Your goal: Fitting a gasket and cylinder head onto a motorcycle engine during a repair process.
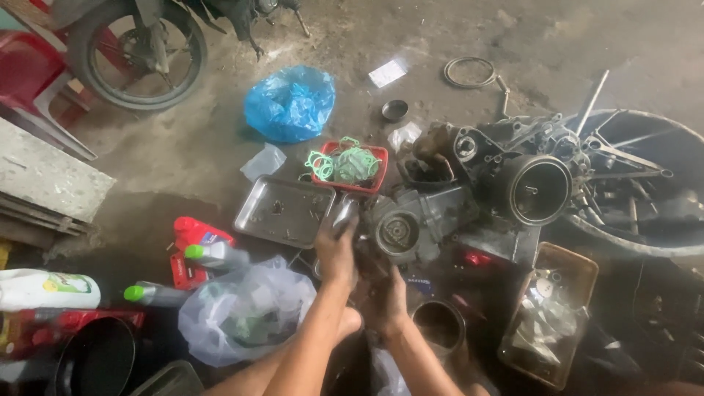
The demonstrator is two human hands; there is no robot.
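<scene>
**Hands on engine parts, workshop floor**

Head view: the left hand (336, 253) is closed around a small shiny metal part (345, 214), lifting it just over the near edge of the steel tray (282, 211). The right hand (385, 297) sits just beside and below the left, fingers curled; it is dark and blurred, so I cannot tell what it grips, if anything. Both hands work right next to the grey engine case (411, 224), which lies on the floor (205, 139) at the middle of the view.

Behind the tray stands a red basket (374, 158) with green gaskets (345, 165). A blue bag (290, 103) lies farther back. To the right, a larger engine block (528, 183) rests against a wheel (645, 183). Left of the hands sit a clear bag (242, 308), 2 green-capped bottles (213, 255) and a red can (194, 231). A brown tray (572, 268) lies near the right side. A motorcycle wheel (136, 51) stands at the far left corner.
</scene>
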